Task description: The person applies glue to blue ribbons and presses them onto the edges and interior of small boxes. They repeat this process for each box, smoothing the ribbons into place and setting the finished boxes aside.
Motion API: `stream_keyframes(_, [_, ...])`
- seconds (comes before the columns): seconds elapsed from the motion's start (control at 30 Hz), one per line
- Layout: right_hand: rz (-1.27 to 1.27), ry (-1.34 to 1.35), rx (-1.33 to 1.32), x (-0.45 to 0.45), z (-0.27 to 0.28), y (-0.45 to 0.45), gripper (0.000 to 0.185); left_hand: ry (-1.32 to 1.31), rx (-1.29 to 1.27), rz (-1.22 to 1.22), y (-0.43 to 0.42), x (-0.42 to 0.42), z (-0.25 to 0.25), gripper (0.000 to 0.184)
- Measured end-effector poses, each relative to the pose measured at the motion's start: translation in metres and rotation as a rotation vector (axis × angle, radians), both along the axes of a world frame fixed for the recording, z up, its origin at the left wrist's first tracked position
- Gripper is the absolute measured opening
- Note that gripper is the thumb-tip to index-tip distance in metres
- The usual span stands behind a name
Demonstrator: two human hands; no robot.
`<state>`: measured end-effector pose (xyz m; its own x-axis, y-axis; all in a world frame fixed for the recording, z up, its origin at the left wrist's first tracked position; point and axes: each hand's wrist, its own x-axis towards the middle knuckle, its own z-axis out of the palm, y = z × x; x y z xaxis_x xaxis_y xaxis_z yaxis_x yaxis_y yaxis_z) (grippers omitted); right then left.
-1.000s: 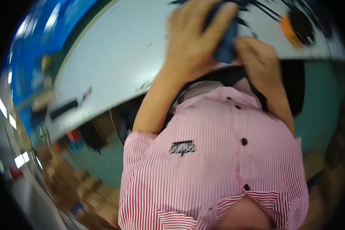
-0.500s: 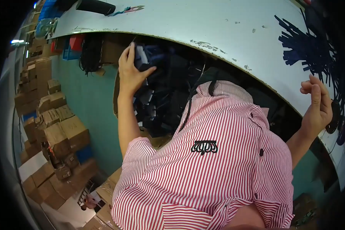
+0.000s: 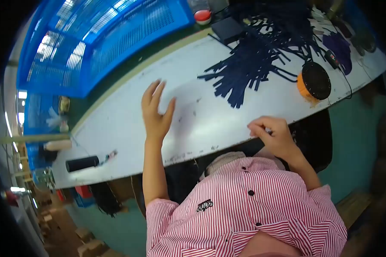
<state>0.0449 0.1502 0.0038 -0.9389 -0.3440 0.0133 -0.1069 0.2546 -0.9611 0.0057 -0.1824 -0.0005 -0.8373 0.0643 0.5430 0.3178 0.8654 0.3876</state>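
Note:
My left hand (image 3: 156, 115) hovers over the white tabletop with its fingers spread and nothing between them. My right hand (image 3: 273, 135) is closed at the table's near edge, fingers curled in toward the thumb, and no object shows in it. Ahead of the hands, a fanned bundle of dark navy strips (image 3: 244, 70) lies on the white table (image 3: 201, 128). To the right of the bundle sits a round orange thing with a black top (image 3: 316, 81).
A large blue plastic crate (image 3: 131, 36) stands beyond the far table edge. On the left lie a black cylinder (image 3: 82, 163) and a blurred small tool (image 3: 109, 157). Behind the strips are a dark box (image 3: 227, 30), a red-lidded container (image 3: 202, 17) and a purple cloth (image 3: 338, 49).
My left hand has come up from the dark pieces under the table to above the tabletop, and is empty. My right hand stays curled, now nearer the body. The view has turned toward the table.

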Motion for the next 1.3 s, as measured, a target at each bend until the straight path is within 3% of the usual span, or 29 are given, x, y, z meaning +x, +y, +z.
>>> stream_keyframes(0.13, [-0.091,-0.007,0.008,-0.003,-0.005,0.014,0.013,-0.012,-0.237,-0.208,0.041,-0.138,-0.010,0.061])
stream_keyframes(0.27, [-0.173,-0.039,0.037,-0.013,-0.011,0.022,0.012,-0.119,-0.228,-0.263,0.094,-0.242,-0.047,0.085])
stream_keyframes(0.33, [-0.202,-0.045,0.037,-0.018,-0.010,0.023,0.012,-0.231,-0.259,-0.226,0.121,-0.266,-0.051,0.097])
stream_keyframes(0.47, [-0.239,-0.043,0.045,-0.033,-0.007,0.020,0.011,-0.359,-0.195,-0.277,0.128,-0.286,-0.042,0.099])
stream_keyframes(0.57, [-0.252,0.124,0.171,-0.045,-0.016,0.022,0.010,-0.066,-0.149,-0.310,0.109,-0.263,-0.032,0.094])
stream_keyframes(0.6, [-0.252,0.206,0.226,-0.051,-0.020,0.023,0.010,-0.027,-0.089,-0.343,0.096,-0.251,-0.028,0.100])
stream_keyframes(0.7, [-0.270,0.432,0.470,-0.076,-0.027,0.017,0.013,-0.274,0.326,-0.440,0.070,-0.194,-0.008,0.110])
stream_keyframes(0.83, [-0.013,0.627,0.487,-0.087,-0.041,-0.012,0.026,-0.466,0.623,-0.498,0.042,-0.112,0.001,0.120])
stream_keyframes(0.97, [0.210,0.688,0.663,-0.087,-0.062,-0.035,0.018,-0.611,0.792,-0.457,0.025,-0.046,-0.002,0.122])
stream_keyframes(1.03, [0.175,0.756,0.589,-0.090,-0.068,-0.038,0.006,-0.728,0.873,-0.395,0.011,-0.017,-0.006,0.123])
stream_keyframes(1.17, [0.092,0.728,0.454,-0.095,-0.071,-0.035,0.008,-0.804,1.563,-0.532,0.026,0.026,-0.018,0.101])
stream_keyframes(1.3, [-0.008,0.647,0.421,-0.094,-0.054,-0.027,0.014,-0.861,1.874,-0.704,0.047,0.034,-0.011,0.099])
